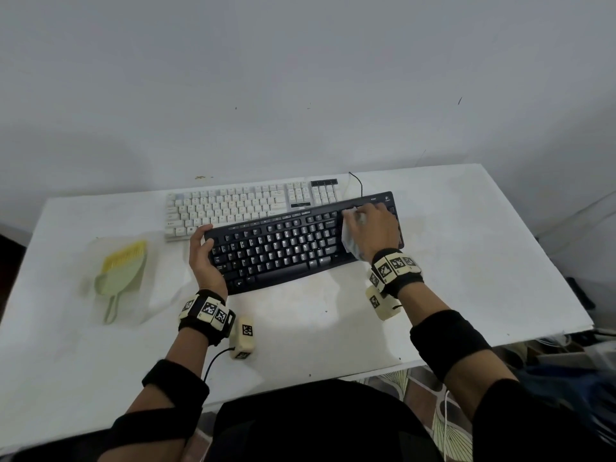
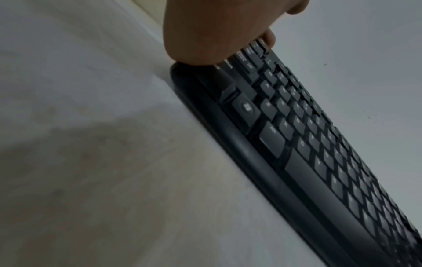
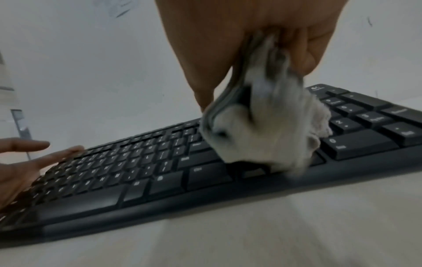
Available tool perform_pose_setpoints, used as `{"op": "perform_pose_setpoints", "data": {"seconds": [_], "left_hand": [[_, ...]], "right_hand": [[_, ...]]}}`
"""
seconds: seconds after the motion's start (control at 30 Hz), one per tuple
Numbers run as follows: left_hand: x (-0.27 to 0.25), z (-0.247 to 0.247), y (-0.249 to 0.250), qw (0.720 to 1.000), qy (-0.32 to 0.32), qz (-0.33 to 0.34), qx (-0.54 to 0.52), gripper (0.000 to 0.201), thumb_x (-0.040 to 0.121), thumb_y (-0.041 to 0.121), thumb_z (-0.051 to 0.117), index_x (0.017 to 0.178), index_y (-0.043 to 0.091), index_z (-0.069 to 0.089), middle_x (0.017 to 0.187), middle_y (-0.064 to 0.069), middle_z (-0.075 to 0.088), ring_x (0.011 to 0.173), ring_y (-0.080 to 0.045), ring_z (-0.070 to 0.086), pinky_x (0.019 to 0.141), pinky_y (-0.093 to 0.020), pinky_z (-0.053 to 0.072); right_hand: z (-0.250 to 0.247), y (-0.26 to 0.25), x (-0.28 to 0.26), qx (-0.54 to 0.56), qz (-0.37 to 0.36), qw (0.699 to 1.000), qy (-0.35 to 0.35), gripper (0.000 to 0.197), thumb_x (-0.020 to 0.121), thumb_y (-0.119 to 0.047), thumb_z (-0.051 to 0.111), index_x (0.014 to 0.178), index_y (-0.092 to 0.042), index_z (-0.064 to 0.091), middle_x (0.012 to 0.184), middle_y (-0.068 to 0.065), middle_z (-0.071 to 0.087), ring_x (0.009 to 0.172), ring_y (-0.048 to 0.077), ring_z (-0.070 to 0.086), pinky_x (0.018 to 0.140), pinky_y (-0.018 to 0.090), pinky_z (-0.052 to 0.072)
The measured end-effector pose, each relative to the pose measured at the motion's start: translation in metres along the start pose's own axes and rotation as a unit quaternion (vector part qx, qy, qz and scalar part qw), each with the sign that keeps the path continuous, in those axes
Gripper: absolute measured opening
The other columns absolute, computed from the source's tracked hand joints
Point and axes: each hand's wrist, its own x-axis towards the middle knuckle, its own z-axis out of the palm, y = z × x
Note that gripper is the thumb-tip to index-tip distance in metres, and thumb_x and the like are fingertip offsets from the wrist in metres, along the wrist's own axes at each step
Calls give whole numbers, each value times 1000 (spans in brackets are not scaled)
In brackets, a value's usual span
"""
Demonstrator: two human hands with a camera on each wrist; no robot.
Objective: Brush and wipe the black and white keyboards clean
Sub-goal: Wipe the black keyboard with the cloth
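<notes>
Wipe pass on black keyboard, cloth at its right end.

Black keyboard lies on the tabletop, long axis running left-right and skewed, right end farther from the person, its back edge over the white keyboard behind it. Right hand has fingers curled round a bunched grey-white cloth, pressing it on the keys beside the numpad. Left hand sits at the opposite end, fingers spread and fairly straight over the left edge, bracing the board. Unwiped keys look to lie leftward along the long axis, so I'd expect the right hand to sweep toward the left one. Yellow brush and green dustpan sit well apart on the left, nearer the left hand.
</notes>
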Motion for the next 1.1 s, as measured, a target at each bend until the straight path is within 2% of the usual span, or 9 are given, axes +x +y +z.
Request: {"op": "perform_pose_setpoints", "data": {"seconds": [0.1, 0.2, 0.33, 0.53, 0.7, 0.8, 0.93, 1.03, 1.1], "left_hand": [[-2, 2, 1, 1000, -5, 1, -8, 34, 83, 28, 61, 116, 24, 71, 130, -8, 61, 138, -45, 45, 119, -66, 30], [-2, 0, 3, 1000, 1, 5, 5, 35, 83, 29, 62, 117, 23, 71, 129, -8, 61, 138, -45, 45, 119, -67, 29], [-10, 8, 12, 1000, 4, 13, 9, 32, 83, 25, 60, 114, 24, 71, 130, -6, 62, 137, -38, 48, 120, -60, 32], [-10, 11, 13, 1000, 13, 8, 5, 33, 81, 27, 61, 112, 26, 72, 131, -7, 61, 138, -39, 48, 120, -61, 32], [-11, 10, 15, 999, 21, -23, 12, 35, 82, 30, 63, 115, 24, 71, 130, -11, 59, 138, -47, 45, 119, -67, 29], [-17, 14, 21, 999, 24, -35, -3, 32, 87, 35, 60, 114, 24, 70, 126, -15, 56, 121, -40, 55, 110, -59, 40], [-24, 23, 34, 998, 31, -48, -31, 29, 93, 43, 56, 113, 25, 69, 119, -13, 57, 111, -32, 56, 96, -53, 45], [-25, 27, 39, 996, 48, -73, -28, 29, 97, 45, 54, 112, 27, 70, 116, -9, 63, 112, -35, 63, 94, -50, 52], [-27, 31, 42, 995, 45, -78, -33, 26, 100, 42, 51, 111, 26, 68, 106, -6, 67, 98, -28, 67, 80, -40, 58]], "right_hand": [[8, 1, -9, 18, 20, 1000, -7, 49, 89, -61, 63, 121, -24, 61, 119, 8, 48, 87, 22, 60, 75, 34, 54], [4, 13, -7, 34, 7, 999, 22, 29, 98, -42, 60, 118, -22, 66, 112, 9, 61, 94, 30, 62, 76, 33, 47], [-5, 14, -3, 88, 29, 994, 63, 23, 99, -34, 63, 113, -15, 64, 98, 7, 69, 87, 24, 63, 73, 29, 46], [6, 6, -13, 2, -136, 991, 2, 24, 101, -25, 59, 115, -11, 73, 112, 10, 60, 84, 27, 62, 69, 27, 42], [-4, 15, -1, -15, -45, 999, 2, 27, 104, -22, 53, 121, -10, 71, 123, 12, 58, 97, 35, 63, 77, 36, 49], [-5, 10, 0, -5, -21, 1000, 2, 27, 104, -21, 52, 118, -9, 71, 121, 13, 58, 99, 35, 62, 82, 40, 52], [7, -32, -17, 29, -114, 993, -30, 28, 104, -28, 52, 117, -11, 70, 120, 9, 58, 90, 19, 59, 88, 33, 54], [25, -79, -34, 49, -190, 978, -75, 25, 100, -25, 59, 118, -11, 70, 121, 9, 59, 92, 20, 60, 91, 34, 55], [40, -111, -48, 55, -239, 964, -103, 26, 100, -25, 60, 120, -10, 69, 120, 10, 59, 90, 21, 61, 89, 34, 56]]}}
